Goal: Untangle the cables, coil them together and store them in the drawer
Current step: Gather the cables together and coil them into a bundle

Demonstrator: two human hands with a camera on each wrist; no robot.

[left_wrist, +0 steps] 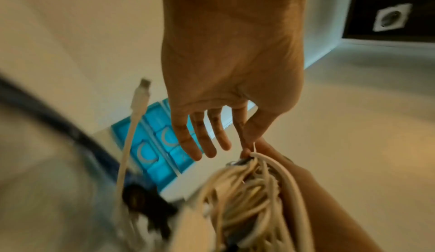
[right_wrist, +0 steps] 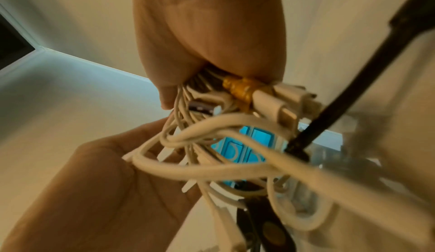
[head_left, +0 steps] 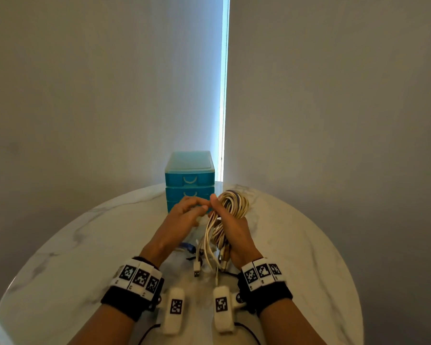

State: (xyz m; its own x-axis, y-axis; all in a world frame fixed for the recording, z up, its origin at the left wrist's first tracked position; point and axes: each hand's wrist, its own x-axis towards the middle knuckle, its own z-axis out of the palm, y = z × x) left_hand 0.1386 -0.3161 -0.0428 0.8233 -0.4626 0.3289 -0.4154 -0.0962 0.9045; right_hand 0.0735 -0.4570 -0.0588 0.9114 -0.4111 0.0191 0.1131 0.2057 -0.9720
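Note:
A bundle of white cables (head_left: 235, 204) is looped into a coil above the marble table (head_left: 85, 245). My right hand (head_left: 224, 220) grips the coil around its middle, fingers curled round the strands (right_wrist: 212, 153). My left hand (head_left: 204, 206) meets it at the top, where thumb and forefinger pinch a thin white strand (left_wrist: 253, 147) and the other fingers stay straight. Loose ends hang below the coil, one ending in a USB plug (head_left: 197, 270). White connectors (right_wrist: 282, 103) stick out under my right palm. The teal drawer unit (head_left: 189, 175) stands behind the hands, its drawers closed.
The drawer unit sits at the table's far edge against grey curtains. A small blue item (head_left: 188, 247) and a black cable (right_wrist: 353, 88) lie under the hands. Bare marble stretches left and right of them.

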